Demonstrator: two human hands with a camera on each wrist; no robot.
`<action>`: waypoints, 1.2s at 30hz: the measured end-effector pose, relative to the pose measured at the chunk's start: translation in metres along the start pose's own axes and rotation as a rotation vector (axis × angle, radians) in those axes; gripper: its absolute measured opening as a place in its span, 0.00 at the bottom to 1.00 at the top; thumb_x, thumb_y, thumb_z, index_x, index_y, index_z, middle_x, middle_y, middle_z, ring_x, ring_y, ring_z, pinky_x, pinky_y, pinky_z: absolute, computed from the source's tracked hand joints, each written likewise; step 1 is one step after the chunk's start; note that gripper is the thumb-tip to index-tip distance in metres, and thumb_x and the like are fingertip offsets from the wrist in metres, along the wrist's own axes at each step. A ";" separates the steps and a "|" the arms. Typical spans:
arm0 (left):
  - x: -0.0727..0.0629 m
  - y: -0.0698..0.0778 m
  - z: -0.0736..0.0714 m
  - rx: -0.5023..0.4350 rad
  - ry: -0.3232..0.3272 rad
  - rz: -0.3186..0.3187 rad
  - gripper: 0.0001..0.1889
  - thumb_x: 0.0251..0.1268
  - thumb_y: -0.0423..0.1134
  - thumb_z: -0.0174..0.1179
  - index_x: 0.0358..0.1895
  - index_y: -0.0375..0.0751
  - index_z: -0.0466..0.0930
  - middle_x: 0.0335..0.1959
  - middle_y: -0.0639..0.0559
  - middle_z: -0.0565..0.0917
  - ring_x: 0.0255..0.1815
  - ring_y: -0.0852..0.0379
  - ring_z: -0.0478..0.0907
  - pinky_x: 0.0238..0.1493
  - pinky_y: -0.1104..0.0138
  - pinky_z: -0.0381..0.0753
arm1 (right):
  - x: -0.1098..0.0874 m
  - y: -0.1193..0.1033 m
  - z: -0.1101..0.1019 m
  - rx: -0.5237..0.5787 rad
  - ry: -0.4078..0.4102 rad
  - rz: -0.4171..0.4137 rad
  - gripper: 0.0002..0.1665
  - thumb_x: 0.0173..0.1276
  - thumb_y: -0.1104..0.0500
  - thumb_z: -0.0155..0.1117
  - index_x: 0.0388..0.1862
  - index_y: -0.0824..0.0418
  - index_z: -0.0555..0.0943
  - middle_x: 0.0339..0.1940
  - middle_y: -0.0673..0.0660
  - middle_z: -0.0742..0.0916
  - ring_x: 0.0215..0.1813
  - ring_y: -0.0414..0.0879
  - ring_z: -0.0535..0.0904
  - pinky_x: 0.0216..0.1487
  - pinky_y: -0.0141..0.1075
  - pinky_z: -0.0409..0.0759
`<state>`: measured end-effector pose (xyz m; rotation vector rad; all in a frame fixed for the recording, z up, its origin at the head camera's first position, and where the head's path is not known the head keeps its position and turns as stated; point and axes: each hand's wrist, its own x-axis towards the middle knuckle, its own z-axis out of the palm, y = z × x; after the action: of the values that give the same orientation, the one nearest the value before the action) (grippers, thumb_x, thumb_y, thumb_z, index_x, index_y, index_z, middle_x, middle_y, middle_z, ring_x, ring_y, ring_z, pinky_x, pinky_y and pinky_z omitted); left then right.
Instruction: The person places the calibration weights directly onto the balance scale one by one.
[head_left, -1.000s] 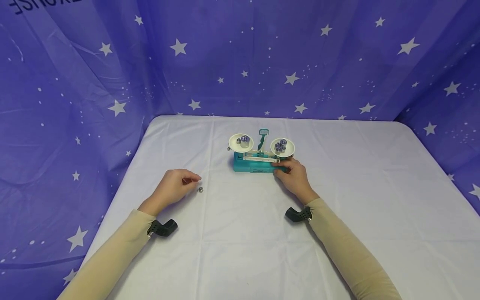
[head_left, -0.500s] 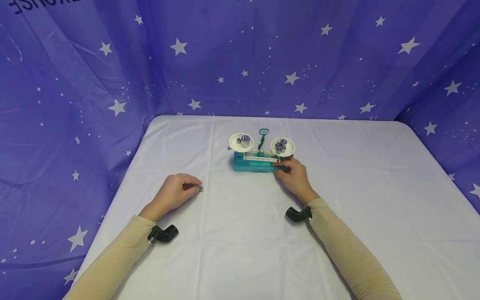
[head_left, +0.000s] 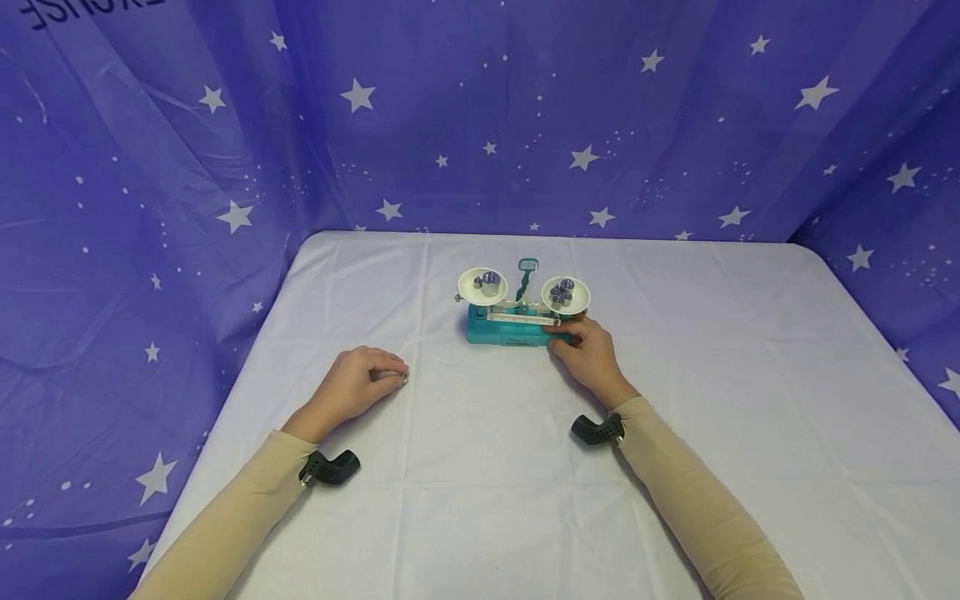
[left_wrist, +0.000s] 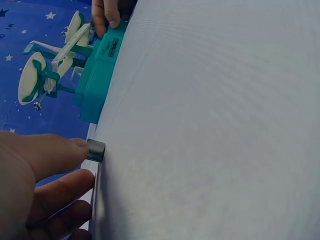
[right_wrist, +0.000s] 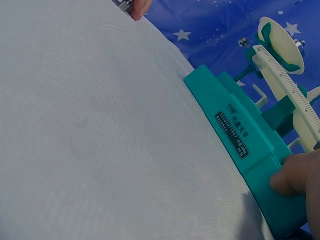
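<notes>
A small silver metal weight (left_wrist: 96, 150) is at the fingertips of my left hand (head_left: 358, 382), low over the table to the left. The thumb (left_wrist: 60, 152) is against its side and partly covers it in the head view. Farther back stands a teal tray balance (head_left: 498, 333). My right hand (head_left: 588, 354) grips the right end of its base, thumb on the front face. The left pan (head_left: 467, 292) bears a large and a small metal weight (head_left: 491, 284). Several weights (head_left: 559, 293) cluster in the right pan (head_left: 581, 298).
A white cloth (head_left: 480, 500) covers the table. Purple curtains with stars (head_left: 480, 117) hang behind it and at both sides. Each wrist wears a black camera mount, one on the left (head_left: 333, 468) and one on the right (head_left: 596, 430).
My left hand has come down onto the small weight, and its fingers have closed on it. The weight has shifted slightly right. The right hand and the balance have stayed put.
</notes>
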<state>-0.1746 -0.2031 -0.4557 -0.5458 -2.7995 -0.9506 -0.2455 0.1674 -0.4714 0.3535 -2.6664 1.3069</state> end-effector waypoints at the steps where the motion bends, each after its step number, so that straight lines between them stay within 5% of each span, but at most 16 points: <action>1: 0.000 0.000 0.000 -0.002 0.001 -0.004 0.07 0.58 0.31 0.71 0.40 0.40 0.92 0.44 0.44 0.92 0.51 0.40 0.86 0.57 0.47 0.82 | 0.000 0.000 0.000 0.002 -0.002 0.002 0.14 0.61 0.68 0.67 0.46 0.65 0.90 0.56 0.66 0.87 0.52 0.58 0.79 0.47 0.40 0.77; 25: 0.000 -0.002 0.009 -0.016 0.048 -0.010 0.05 0.57 0.32 0.72 0.37 0.42 0.93 0.42 0.46 0.92 0.48 0.42 0.85 0.55 0.46 0.80 | 0.001 0.003 0.001 0.000 0.003 0.003 0.14 0.61 0.67 0.67 0.46 0.64 0.90 0.55 0.65 0.88 0.48 0.55 0.77 0.45 0.38 0.74; 36: -0.002 -0.001 0.009 -0.040 0.100 -0.030 0.05 0.56 0.34 0.73 0.36 0.44 0.93 0.37 0.49 0.93 0.42 0.48 0.86 0.47 0.54 0.83 | 0.001 0.003 0.001 0.003 0.002 0.004 0.14 0.61 0.67 0.67 0.46 0.64 0.90 0.56 0.66 0.87 0.48 0.55 0.77 0.44 0.38 0.74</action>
<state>-0.1735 -0.1990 -0.4638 -0.4489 -2.7128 -1.0131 -0.2472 0.1678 -0.4739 0.3474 -2.6656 1.3116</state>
